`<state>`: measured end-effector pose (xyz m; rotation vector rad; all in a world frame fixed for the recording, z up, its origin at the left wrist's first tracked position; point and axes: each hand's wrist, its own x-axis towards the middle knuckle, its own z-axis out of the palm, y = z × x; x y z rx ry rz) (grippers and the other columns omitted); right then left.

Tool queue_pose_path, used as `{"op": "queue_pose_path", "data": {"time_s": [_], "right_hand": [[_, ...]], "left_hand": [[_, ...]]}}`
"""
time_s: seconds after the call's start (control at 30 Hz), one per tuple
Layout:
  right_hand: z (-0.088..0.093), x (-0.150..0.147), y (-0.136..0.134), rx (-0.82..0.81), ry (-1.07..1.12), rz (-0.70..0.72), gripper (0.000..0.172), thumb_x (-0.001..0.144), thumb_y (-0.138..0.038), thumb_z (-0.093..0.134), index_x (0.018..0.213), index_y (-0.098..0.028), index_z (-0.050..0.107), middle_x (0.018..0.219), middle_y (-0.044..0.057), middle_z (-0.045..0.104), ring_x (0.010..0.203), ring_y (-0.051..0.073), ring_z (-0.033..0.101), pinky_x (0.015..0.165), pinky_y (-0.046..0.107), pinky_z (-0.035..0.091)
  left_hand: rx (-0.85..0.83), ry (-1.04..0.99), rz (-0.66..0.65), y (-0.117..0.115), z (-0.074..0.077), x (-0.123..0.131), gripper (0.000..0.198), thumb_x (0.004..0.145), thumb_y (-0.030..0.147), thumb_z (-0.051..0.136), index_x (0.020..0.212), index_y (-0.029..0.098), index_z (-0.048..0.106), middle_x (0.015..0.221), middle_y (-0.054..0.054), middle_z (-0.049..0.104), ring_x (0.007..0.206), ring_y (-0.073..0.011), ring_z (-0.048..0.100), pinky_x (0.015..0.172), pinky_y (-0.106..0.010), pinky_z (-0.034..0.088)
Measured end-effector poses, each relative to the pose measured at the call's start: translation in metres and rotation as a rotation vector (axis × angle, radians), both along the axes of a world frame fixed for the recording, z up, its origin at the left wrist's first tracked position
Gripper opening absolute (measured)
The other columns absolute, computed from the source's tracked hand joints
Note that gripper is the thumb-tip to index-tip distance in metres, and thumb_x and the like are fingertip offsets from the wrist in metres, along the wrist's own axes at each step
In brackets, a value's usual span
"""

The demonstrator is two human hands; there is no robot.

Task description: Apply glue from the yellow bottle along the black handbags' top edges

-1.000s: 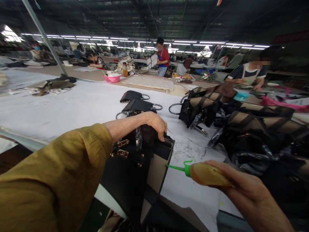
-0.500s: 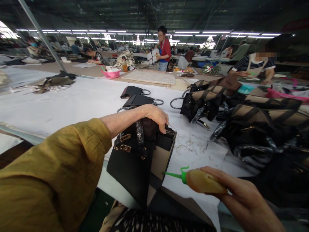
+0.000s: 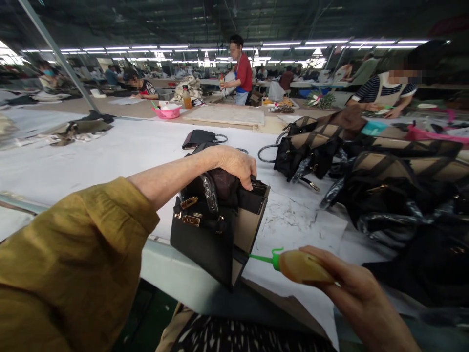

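A black handbag (image 3: 203,247) with gold clasps and a beige side stands tilted at the table's near edge. My left hand (image 3: 236,165) is closed over the bag's upper right rim, thumb pointing down; the tips of the other fingers are hidden. In my right hand (image 3: 353,281) lies a squeeze bottle (image 3: 302,267) of amber liquid, wrapped by the fingers. Its thin green nozzle points left, and the tip is at the lower part of the bag's beige side. Whether it touches cannot be told. A plastic-wrapped handle (image 3: 210,193) rests on the bag's front.
Black and beige bags (image 3: 388,188) are heaped on the right of the white-covered table (image 3: 139,151). Another black bag (image 3: 200,139) lies beyond my left arm. A pink basin (image 3: 167,112) and an amber bottle (image 3: 186,98) stand farther back. Co-workers are across the table and at the right.
The handbag's lower end has moved up and away from my body, and the bag sits more upright. My right hand with the bottle has shifted slightly left and up.
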<state>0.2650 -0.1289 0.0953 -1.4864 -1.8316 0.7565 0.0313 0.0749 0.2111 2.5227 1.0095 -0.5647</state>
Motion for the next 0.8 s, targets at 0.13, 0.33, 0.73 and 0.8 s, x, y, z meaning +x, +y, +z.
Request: {"op": "queue_pose_path", "data": {"time_s": [0.13,0.33,0.73,0.8], "right_hand": [[-0.008,0.003,0.016,-0.106,0.122,-0.045,0.028,0.073,-0.025,0.060,0.100,-0.027,0.067,0.093,-0.002,0.070,0.087,0.023,0.063,0.079,0.028,0.048],[-0.024,0.004,0.041,-0.102,0.306,-0.115,0.031,0.071,-0.024,0.062,0.102,-0.023,0.062,0.097,0.001,0.068,0.091,0.024,0.061,0.077,0.029,0.048],[-0.054,-0.004,0.069,0.040,0.213,-0.150,0.036,0.074,-0.035,0.063,0.107,-0.021,0.063,0.102,0.005,0.068,0.093,0.028,0.061,0.088,0.040,0.044],[-0.057,-0.007,0.075,0.076,0.181,-0.149,0.034,0.074,-0.034,0.063,0.106,-0.022,0.064,0.104,0.005,0.068,0.095,0.029,0.061,0.088,0.041,0.044]], "left_hand": [[0.095,0.013,-0.008,-0.008,0.021,-0.001,0.033,0.073,0.035,0.056,0.098,0.017,0.066,0.076,0.001,0.066,0.071,-0.0153,0.055,0.064,-0.023,0.038],[0.387,0.034,-0.008,-0.029,0.020,-0.005,0.029,0.074,0.032,0.057,0.097,0.016,0.063,0.086,-0.006,0.066,0.076,-0.0183,0.059,0.061,-0.025,0.039],[0.618,-0.036,0.030,-0.063,-0.020,-0.007,0.018,0.077,0.023,0.053,0.093,0.014,0.054,0.089,-0.010,0.063,0.083,-0.0265,0.061,0.066,-0.035,0.047],[0.617,-0.039,0.040,-0.066,-0.022,-0.008,0.018,0.077,0.024,0.055,0.093,0.014,0.053,0.090,-0.009,0.063,0.085,-0.0259,0.060,0.069,-0.035,0.047]]}}
